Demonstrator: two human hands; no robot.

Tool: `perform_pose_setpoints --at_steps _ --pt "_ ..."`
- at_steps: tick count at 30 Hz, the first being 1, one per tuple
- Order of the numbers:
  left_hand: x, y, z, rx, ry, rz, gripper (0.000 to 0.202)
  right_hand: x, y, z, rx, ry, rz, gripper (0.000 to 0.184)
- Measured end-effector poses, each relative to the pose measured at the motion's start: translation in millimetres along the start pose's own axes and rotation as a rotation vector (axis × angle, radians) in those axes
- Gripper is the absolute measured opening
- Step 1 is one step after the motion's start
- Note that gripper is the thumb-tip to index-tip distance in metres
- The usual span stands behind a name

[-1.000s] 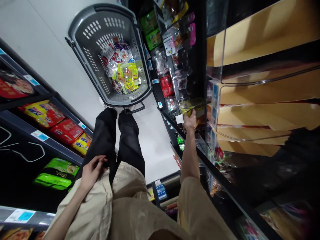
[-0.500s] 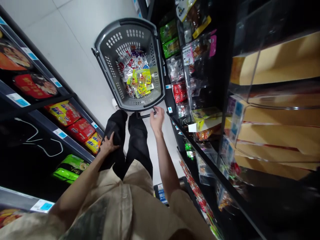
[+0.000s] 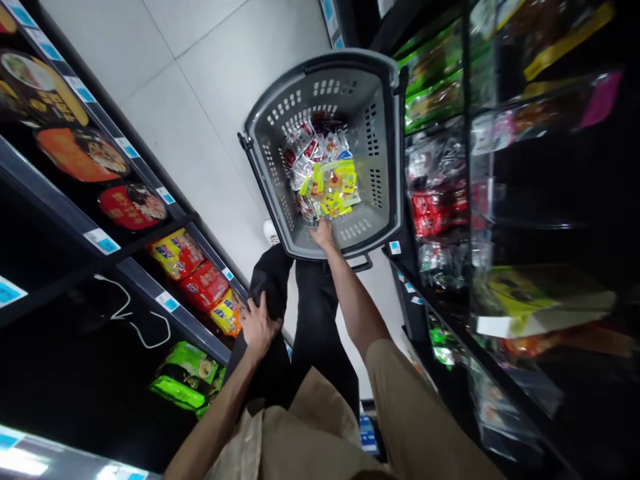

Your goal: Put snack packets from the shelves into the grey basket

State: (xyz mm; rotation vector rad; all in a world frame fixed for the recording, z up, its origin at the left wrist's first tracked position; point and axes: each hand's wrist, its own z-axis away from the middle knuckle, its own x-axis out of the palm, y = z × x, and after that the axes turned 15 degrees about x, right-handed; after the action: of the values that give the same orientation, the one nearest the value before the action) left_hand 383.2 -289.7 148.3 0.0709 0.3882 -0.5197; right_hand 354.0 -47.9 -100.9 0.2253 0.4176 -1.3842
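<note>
A grey plastic shopping basket (image 3: pixel 383 193) with slotted walls stands on the floor in front of my legs. Inside it lie yellow snack packets (image 3: pixel 334 181), with silver-and-red packets (image 3: pixel 303 150) behind them. My right hand (image 3: pixel 324 233) reaches over the basket's near rim, just short of the yellow packets. Its thumb is apart from the fingers, the fingertips point down into the basket, and no item shows in it. My left hand (image 3: pixel 261 325) rests on my left knee with its fingers spread and holds nothing. The basket's handle (image 3: pixel 363 263) hangs at the near side.
Shelves on the left carry red and yellow noodle packs (image 3: pixel 203 283), a green pack (image 3: pixel 187 377) and bowl-shaped packages (image 3: pixel 133 205). A white cable (image 3: pixel 145 337) hangs there. On the right, close to the basket, a rack holds red packets (image 3: pixel 437 210) and clear bins.
My right hand has left the basket's handle and moved over the rim into the basket. My left hand stays on the knee. The view has shifted, so everything appears farther right.
</note>
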Motion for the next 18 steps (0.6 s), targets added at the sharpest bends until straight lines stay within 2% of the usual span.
perform_pose_setpoints --at_steps 3,5,9,13,18 --pt "3.4 -4.1 -6.0 -0.013 0.011 -0.016 0.083 25.4 -7.6 -33.5 0.035 0.019 0.060 0.066" --pt "1.8 -5.8 -10.8 -0.022 0.015 -0.026 0.081 39.4 -13.9 -49.8 0.080 0.066 0.085 0.063" --pt "-6.3 -11.2 -22.0 -0.006 0.041 -0.010 0.079 52.6 -23.0 -62.7 0.176 0.163 0.022 0.029" --pt "-11.6 -22.0 -25.4 0.005 0.054 0.038 0.082 44.9 -25.2 -45.5 0.219 0.081 -0.374 0.019" --pt "-16.5 -24.2 -19.3 0.013 0.056 0.062 0.080 9.7 -16.5 11.9 0.186 -0.069 -0.648 0.013"
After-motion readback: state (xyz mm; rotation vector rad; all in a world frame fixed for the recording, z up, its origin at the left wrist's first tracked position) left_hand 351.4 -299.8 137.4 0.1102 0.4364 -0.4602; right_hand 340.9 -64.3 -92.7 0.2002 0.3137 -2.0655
